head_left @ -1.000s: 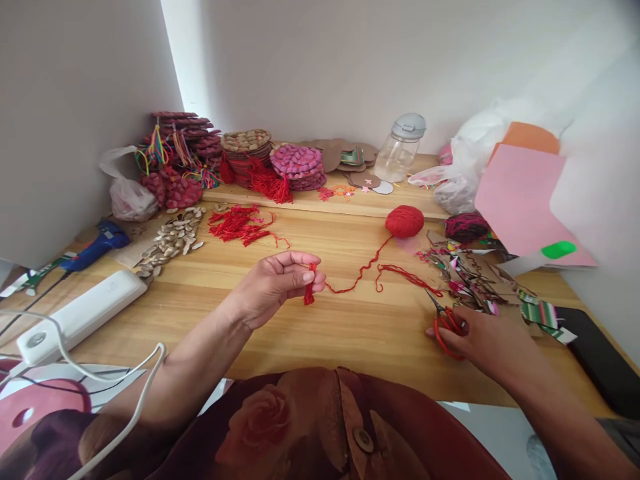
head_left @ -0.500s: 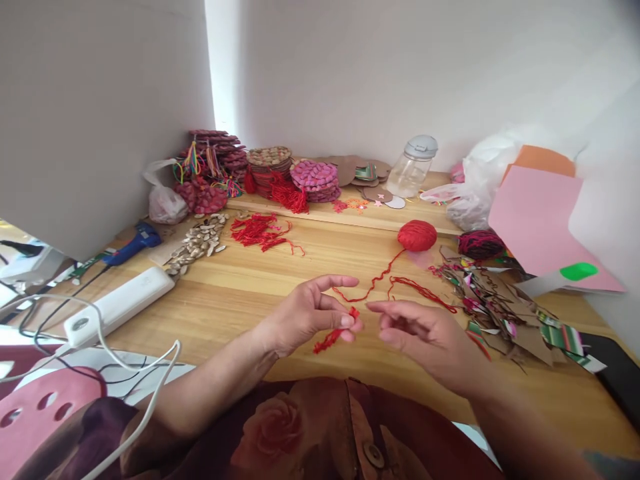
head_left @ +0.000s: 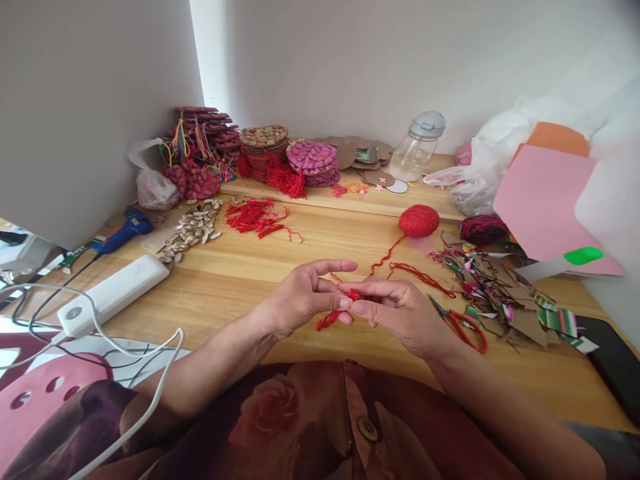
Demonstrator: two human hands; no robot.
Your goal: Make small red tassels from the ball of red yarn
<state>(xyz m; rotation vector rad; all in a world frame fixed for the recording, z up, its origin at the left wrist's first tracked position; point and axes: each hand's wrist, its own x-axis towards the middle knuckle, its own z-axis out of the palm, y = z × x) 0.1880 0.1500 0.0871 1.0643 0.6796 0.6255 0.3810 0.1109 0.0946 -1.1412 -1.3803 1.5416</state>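
Between thumb and fingers, my left hand [head_left: 313, 293] pinches a small bundle of red yarn [head_left: 327, 321], whose loose end hangs down to the left. My right hand [head_left: 395, 310] meets it from the other side, thumb and fingertips closed on the top of the same bundle. The fingers partly hide the yarn. Beyond the hands lies a red yarn ball [head_left: 419, 221], its strand [head_left: 387, 257] trailing toward my fingers. Several cut lengths of red yarn [head_left: 423, 279] lie beside that strand. Orange-handled scissors [head_left: 461, 324] rest to the right of my right hand.
Red tassels [head_left: 255, 217] and a heap of shells or seeds [head_left: 193, 230] lie at left, near a blue glue gun [head_left: 125, 230] and a white power strip [head_left: 113, 293]. Cardboard scraps [head_left: 510, 300] cover the right. A bottle [head_left: 417, 147] and decorated coasters [head_left: 313, 160] stand at the back.
My right hand has moved left and closed on the red yarn bundle in my left hand. The scissors, earlier mostly hidden by my right hand, now show. The view has shifted slightly.
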